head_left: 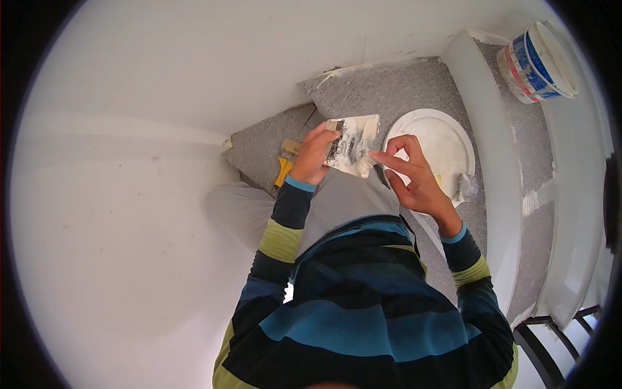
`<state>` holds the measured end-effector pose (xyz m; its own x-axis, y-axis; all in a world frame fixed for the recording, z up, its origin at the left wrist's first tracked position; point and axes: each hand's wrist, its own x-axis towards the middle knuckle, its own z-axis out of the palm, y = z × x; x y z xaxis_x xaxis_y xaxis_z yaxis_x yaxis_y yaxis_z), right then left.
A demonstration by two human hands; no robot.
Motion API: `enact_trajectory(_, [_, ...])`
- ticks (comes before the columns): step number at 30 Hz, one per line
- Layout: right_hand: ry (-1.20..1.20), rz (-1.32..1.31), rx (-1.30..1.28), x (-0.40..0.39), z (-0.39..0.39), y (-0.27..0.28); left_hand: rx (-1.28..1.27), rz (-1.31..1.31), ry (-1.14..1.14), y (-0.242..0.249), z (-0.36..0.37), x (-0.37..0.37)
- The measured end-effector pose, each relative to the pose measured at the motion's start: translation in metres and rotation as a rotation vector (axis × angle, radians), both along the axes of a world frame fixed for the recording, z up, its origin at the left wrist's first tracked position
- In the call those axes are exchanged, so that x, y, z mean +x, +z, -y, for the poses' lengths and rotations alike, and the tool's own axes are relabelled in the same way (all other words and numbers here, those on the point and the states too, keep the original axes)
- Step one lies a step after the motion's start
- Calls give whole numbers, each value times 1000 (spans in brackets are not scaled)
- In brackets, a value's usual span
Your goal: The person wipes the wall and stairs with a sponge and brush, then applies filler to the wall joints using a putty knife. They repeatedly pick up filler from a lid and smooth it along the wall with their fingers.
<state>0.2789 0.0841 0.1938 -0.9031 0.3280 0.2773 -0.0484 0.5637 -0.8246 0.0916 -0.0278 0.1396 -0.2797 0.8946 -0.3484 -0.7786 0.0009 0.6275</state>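
Observation:
My left hand (313, 154) grips a flat, pale square plate (354, 144) by its left edge. White paste and dark smears cover the plate's face. At its lower right corner sits a lump of white paste (366, 165), touched by the index finger of my right hand (414, 174). The other fingers of my right hand are apart and hold nothing. Beneath and beside that hand lies a round white lid (440, 139), with a paste-smeared scraper (465, 187) at its lower right edge.
A yellow-handled brush (284, 170) lies on the grey step (259, 146) left of my left hand. On a step at the upper right stands a white and blue bucket (536, 63). Black railing bars (541, 353) are at the lower right, and a white wall (116, 194) rises at left.

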Motion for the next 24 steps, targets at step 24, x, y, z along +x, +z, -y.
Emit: enact_trajectory(24, [-138, -96, 190, -36, -15, -58, -195, -186, 24, -25, 11, -10])
